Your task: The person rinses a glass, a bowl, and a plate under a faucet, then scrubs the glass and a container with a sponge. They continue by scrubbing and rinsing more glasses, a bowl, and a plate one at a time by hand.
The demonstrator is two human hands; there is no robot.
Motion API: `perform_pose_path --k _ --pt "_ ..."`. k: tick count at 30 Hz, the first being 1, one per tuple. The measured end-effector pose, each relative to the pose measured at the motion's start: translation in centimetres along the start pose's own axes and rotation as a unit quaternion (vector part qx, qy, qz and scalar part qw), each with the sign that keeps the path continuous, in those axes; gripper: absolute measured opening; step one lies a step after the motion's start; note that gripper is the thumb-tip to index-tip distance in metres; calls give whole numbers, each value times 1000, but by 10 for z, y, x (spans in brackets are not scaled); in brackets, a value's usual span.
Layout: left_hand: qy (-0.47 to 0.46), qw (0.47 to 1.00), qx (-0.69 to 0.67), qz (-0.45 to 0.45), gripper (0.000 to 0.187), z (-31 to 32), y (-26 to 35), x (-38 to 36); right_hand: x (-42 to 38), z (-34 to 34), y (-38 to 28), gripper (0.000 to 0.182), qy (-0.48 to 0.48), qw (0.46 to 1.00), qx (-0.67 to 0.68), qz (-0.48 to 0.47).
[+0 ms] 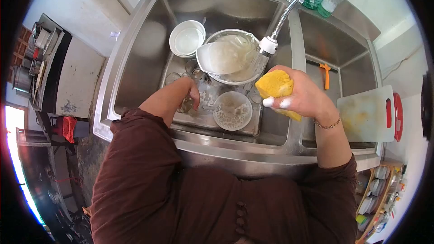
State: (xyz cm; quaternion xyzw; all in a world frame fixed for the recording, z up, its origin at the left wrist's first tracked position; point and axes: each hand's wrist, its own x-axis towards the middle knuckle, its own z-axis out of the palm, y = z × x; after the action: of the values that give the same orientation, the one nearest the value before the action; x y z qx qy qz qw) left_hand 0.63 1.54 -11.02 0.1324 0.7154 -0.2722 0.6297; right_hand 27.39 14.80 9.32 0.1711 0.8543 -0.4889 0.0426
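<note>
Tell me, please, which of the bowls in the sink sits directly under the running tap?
The large bowl at the back of the sink; the faucet head sprays into it, unlike the white bowl or the soapy bowl.

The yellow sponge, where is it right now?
Head view: the yellow sponge is in the right hand, right of centre, just below the faucet head.

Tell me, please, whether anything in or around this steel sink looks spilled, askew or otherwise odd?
Nothing looks damaged. The white plastic jug lies tipped on its side across the large bowl beneath the running spray faucet. The right hand grips a foamy yellow sponge; the left hand reaches down to a glass.
</note>
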Motion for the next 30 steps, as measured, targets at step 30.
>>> perform_pose_path --k 30 --pt "189 519 -529 644 65 15 -53 -92 43 70 52 44 52 970 237 19"
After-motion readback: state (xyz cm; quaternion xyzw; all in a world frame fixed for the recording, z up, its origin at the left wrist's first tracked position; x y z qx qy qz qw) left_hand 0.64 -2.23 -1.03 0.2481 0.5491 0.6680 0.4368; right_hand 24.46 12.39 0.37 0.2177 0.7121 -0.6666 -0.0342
